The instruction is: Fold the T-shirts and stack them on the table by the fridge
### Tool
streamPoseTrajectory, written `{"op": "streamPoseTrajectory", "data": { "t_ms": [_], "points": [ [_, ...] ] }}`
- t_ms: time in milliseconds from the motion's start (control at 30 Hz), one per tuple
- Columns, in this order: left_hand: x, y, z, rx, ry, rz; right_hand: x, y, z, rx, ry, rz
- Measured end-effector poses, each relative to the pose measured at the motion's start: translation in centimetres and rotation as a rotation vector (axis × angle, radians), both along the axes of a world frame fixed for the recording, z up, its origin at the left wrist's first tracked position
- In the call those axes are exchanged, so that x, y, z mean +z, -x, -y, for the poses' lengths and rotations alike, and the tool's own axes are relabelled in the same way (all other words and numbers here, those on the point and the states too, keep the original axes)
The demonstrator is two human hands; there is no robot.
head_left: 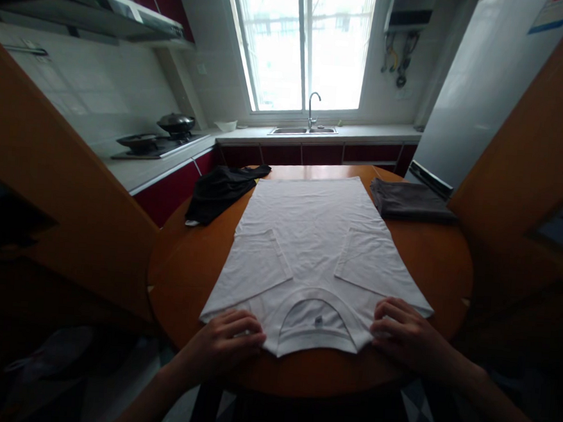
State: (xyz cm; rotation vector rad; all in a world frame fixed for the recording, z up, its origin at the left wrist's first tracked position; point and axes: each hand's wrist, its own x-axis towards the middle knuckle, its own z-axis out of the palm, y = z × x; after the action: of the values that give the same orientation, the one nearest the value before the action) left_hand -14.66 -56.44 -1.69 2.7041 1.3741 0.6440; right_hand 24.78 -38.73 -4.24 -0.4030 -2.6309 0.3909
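A white T-shirt (309,232) lies flat and spread out, its collar toward me and its hem at the far side. Both sleeves are folded inward over the body. At the shoulder left of the collar, my left hand (229,337) has its fingers curled and closed on the edge of the fabric. My right hand (405,332) is likewise closed at the opposite shoulder, fingers bent over the cloth. A small dark label mark shows inside the neck opening.
The shirt rests on a round wooden table (187,281). A black garment (222,191) lies loosely at the back left, and a folded dark grey garment (412,202) sits at the back right. Beyond are a counter with a sink (304,131), a stove (165,146) and a refrigerator (487,90).
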Motion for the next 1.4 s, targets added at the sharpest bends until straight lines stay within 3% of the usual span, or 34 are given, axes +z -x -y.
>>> {"op": "streamPoseTrajectory", "data": {
  "t_ms": [233,500,700,967,1167,1400],
  "points": [
    [0.2,-0.4,-0.4,0.001,0.017,0.039,-0.2,0.3,0.2,0.001,-0.009,-0.059],
    [0.0,0.0,-1.0,0.077,0.086,0.19,1.3,0.9,0.3,-0.055,0.151,-0.109],
    [1.8,-0.3,-2.4,0.253,0.154,0.29,2.2,1.9,-0.9,-0.163,0.19,-0.189],
    [3.5,0.0,-5.2,0.348,0.106,0.288,3.1,3.2,-2.9,-0.229,0.188,-0.214],
    [3.4,1.3,-7.0,0.409,0.125,0.262,3.4,3.8,-5.0,-0.262,0.195,-0.116],
    [1.5,3.6,-11.1,0.414,0.221,0.142,3.0,6.6,-8.6,-0.353,0.155,0.147]
  ]
}}
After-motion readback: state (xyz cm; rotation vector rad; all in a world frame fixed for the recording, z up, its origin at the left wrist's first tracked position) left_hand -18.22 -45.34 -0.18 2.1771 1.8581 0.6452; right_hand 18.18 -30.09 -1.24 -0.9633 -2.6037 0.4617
